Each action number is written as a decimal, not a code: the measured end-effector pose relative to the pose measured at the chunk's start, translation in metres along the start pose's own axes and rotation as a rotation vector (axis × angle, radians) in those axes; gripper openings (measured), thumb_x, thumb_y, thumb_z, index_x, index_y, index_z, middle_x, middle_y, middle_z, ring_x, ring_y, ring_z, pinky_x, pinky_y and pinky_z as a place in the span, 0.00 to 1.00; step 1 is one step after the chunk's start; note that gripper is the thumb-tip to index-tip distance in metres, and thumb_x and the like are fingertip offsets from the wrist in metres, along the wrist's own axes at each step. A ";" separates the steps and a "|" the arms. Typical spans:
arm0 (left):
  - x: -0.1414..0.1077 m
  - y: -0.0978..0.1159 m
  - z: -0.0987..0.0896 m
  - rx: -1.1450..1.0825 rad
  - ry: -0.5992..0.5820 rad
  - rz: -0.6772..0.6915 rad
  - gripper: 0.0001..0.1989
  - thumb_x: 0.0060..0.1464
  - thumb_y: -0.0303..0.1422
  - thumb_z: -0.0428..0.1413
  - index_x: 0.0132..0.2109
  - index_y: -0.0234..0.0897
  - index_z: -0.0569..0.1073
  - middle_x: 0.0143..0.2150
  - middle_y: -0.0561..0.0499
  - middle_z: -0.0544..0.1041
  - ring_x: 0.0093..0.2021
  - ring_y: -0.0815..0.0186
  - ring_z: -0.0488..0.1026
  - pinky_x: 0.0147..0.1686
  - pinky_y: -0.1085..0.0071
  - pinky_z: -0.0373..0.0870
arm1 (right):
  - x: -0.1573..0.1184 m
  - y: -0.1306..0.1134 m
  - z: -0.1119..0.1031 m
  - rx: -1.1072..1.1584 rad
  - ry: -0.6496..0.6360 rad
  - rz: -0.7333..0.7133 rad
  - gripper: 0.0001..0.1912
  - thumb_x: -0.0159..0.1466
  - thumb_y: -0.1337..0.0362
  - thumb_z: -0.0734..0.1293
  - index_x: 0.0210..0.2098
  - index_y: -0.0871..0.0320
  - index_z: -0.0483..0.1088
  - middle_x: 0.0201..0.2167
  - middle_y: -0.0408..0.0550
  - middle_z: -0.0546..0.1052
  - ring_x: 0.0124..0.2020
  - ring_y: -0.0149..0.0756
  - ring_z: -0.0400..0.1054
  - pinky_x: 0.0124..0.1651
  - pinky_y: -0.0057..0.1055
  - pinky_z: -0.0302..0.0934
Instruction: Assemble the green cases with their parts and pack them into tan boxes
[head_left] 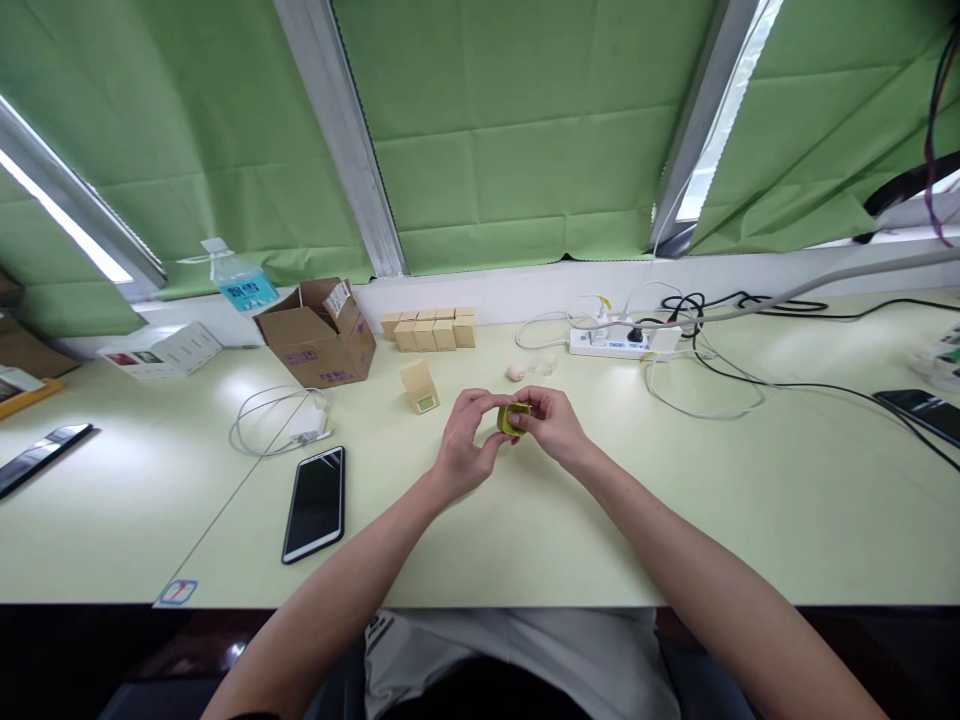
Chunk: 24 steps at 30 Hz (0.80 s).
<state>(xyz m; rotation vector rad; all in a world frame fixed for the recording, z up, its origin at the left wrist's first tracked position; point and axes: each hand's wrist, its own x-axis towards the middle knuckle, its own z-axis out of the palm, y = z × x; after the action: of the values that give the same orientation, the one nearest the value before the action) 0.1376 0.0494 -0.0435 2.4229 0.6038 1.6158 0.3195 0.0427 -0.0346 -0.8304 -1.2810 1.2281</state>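
Between my two hands is a small yellow-green open case (513, 419), held just above the table. My left hand (466, 440) pinches its left side with thumb and fingers. From the other side my right hand (551, 425) grips it, the thumb at its hollow inside. Left of my hands stands a small kraft-paper box (418, 387) with its lid up and something green in its front. Just beyond my hands lies a small pale round item (515, 372) beside a clear piece (544, 366), too small to name.
Several small closed kraft boxes (431, 331) stand in rows by the wall, right of an open cardboard carton (319, 345). A phone (314, 505) and a white charger with cable (306, 425) lie at left. A power strip (615, 341) with tangled cables stretches along the back right.
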 end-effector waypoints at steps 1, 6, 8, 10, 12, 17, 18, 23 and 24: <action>-0.001 -0.001 0.000 0.003 -0.003 -0.006 0.24 0.59 0.21 0.63 0.61 0.42 0.74 0.52 0.44 0.81 0.53 0.56 0.75 0.53 0.54 0.78 | 0.000 0.001 0.000 0.001 -0.002 0.004 0.13 0.53 0.60 0.80 0.33 0.58 0.77 0.25 0.43 0.80 0.24 0.35 0.75 0.28 0.34 0.74; -0.002 -0.006 0.000 0.005 -0.012 -0.019 0.25 0.59 0.20 0.61 0.61 0.42 0.73 0.53 0.44 0.81 0.54 0.56 0.75 0.54 0.54 0.77 | 0.001 0.005 0.002 -0.003 0.046 0.020 0.14 0.53 0.59 0.80 0.33 0.59 0.77 0.26 0.43 0.80 0.25 0.35 0.75 0.30 0.36 0.76; -0.002 -0.007 -0.001 0.009 -0.017 -0.013 0.25 0.59 0.20 0.61 0.61 0.42 0.73 0.53 0.44 0.81 0.54 0.56 0.75 0.54 0.55 0.77 | 0.000 0.004 0.002 0.013 0.046 0.036 0.16 0.53 0.58 0.82 0.34 0.59 0.77 0.27 0.44 0.81 0.26 0.36 0.76 0.32 0.38 0.78; -0.001 -0.008 -0.001 0.013 -0.020 -0.010 0.25 0.59 0.20 0.62 0.61 0.42 0.73 0.53 0.45 0.81 0.53 0.57 0.74 0.53 0.56 0.77 | 0.000 0.002 0.000 0.036 0.020 0.051 0.18 0.52 0.56 0.83 0.34 0.59 0.77 0.28 0.44 0.81 0.27 0.37 0.77 0.34 0.39 0.78; -0.001 -0.008 -0.002 0.010 -0.029 -0.009 0.26 0.59 0.20 0.62 0.62 0.42 0.73 0.52 0.45 0.81 0.53 0.57 0.74 0.53 0.57 0.77 | -0.001 -0.001 -0.001 0.046 -0.009 0.062 0.18 0.51 0.56 0.83 0.34 0.59 0.78 0.28 0.45 0.81 0.27 0.37 0.78 0.34 0.39 0.78; 0.000 -0.008 0.000 -0.014 -0.048 -0.009 0.26 0.60 0.20 0.62 0.62 0.43 0.73 0.53 0.45 0.80 0.55 0.57 0.75 0.54 0.57 0.77 | -0.001 -0.003 -0.003 0.027 -0.015 0.068 0.17 0.51 0.58 0.82 0.34 0.59 0.78 0.29 0.44 0.81 0.28 0.37 0.78 0.34 0.38 0.78; 0.000 -0.008 0.000 -0.019 -0.045 -0.010 0.25 0.60 0.20 0.62 0.62 0.43 0.73 0.53 0.45 0.80 0.55 0.56 0.75 0.55 0.56 0.77 | -0.001 -0.003 -0.002 0.018 -0.010 0.068 0.16 0.51 0.58 0.81 0.33 0.59 0.77 0.28 0.44 0.80 0.27 0.37 0.77 0.33 0.38 0.78; -0.001 -0.006 0.001 -0.030 -0.026 0.008 0.24 0.60 0.19 0.61 0.60 0.43 0.72 0.54 0.44 0.80 0.55 0.56 0.76 0.54 0.55 0.78 | 0.001 0.000 0.002 -0.037 0.041 0.057 0.12 0.51 0.63 0.78 0.31 0.58 0.76 0.25 0.42 0.78 0.23 0.34 0.74 0.26 0.34 0.73; -0.001 -0.006 0.001 -0.028 -0.025 0.017 0.24 0.59 0.19 0.61 0.60 0.43 0.72 0.54 0.44 0.80 0.55 0.55 0.76 0.54 0.54 0.78 | 0.001 0.001 0.002 -0.043 0.054 0.058 0.11 0.51 0.63 0.78 0.31 0.58 0.75 0.25 0.42 0.78 0.22 0.34 0.73 0.25 0.34 0.73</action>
<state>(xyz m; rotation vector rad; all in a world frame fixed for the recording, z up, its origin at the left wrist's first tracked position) 0.1371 0.0546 -0.0468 2.4317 0.5543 1.5870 0.3171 0.0432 -0.0352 -0.9314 -1.2507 1.2191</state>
